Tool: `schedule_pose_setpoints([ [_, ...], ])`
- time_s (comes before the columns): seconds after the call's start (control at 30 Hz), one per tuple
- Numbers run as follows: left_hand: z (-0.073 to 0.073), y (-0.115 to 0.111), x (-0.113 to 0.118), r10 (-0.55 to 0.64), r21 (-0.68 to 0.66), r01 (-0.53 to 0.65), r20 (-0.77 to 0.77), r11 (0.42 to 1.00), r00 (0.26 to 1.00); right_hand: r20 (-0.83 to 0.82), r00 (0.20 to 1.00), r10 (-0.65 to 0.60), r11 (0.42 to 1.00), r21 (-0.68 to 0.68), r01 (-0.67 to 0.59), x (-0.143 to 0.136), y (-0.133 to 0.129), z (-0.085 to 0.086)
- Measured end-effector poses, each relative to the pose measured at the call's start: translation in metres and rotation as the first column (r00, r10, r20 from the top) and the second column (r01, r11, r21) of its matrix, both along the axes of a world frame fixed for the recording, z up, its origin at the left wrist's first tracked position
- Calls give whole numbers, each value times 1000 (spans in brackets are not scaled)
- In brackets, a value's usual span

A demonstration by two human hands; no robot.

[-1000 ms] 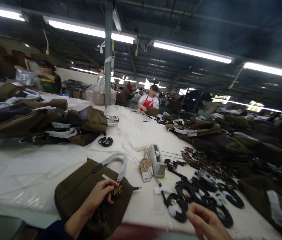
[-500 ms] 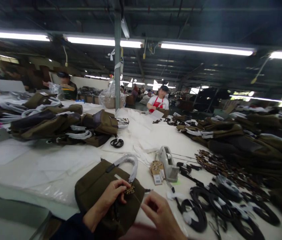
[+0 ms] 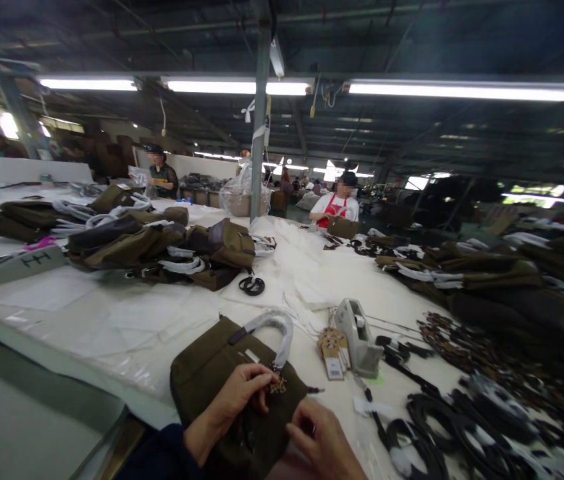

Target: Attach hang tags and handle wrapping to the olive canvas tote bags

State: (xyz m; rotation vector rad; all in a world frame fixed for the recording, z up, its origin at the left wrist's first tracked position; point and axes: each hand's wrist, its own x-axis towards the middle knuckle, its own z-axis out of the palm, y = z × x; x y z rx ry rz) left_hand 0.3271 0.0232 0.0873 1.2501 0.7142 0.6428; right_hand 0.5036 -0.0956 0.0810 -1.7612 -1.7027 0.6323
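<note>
An olive-green bag (image 3: 212, 373) leans near me on the white table, its handle (image 3: 282, 327) wrapped in pale material. Over the bag's front, my left hand (image 3: 242, 397) has its thumb and forefinger pressed together beside a small gold-brown charm (image 3: 278, 385); what the pinch holds is too small to make out. My right hand (image 3: 319, 433) is at the bag's right edge with its fingers curled in, and whatever they may hold is hidden.
A tape dispenser (image 3: 359, 340) and brown tags (image 3: 335, 353) stand beyond my right hand. Coiled black straps (image 3: 437, 420) lie at right. Bags (image 3: 162, 247) are heaped at left and right. A person in a red apron (image 3: 337, 207) works across the table.
The view has swung left, so the scene sits further right. My right hand has come closer to the bag's edge. My left hand keeps its pinch near the charm.
</note>
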Motion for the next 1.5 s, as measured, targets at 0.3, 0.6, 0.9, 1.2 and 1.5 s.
schedule_pose_setpoints([
  [0.3,-2,-1,-4,-18,-61,19,15,998,1000,-9,1000,-16,997,-78,15,-11,0,1],
  [0.6,-17,4,1,-44,58,45,-18,997,999,-164,985,-46,981,180,76,-12,37,49],
  [0.9,-15,0,1,-1,98,3,-27,995,1000,-379,922,74,988,152,-17,-48,95,41],
  [1.2,-8,0,-2,-11,-9,12,50,1000,999,-819,566,-90,995,-50,86,7,57,34],
  [1.5,-13,7,10,49,70,-46,-48,996,998,-867,495,-48,994,9,112,32,31,46],
])
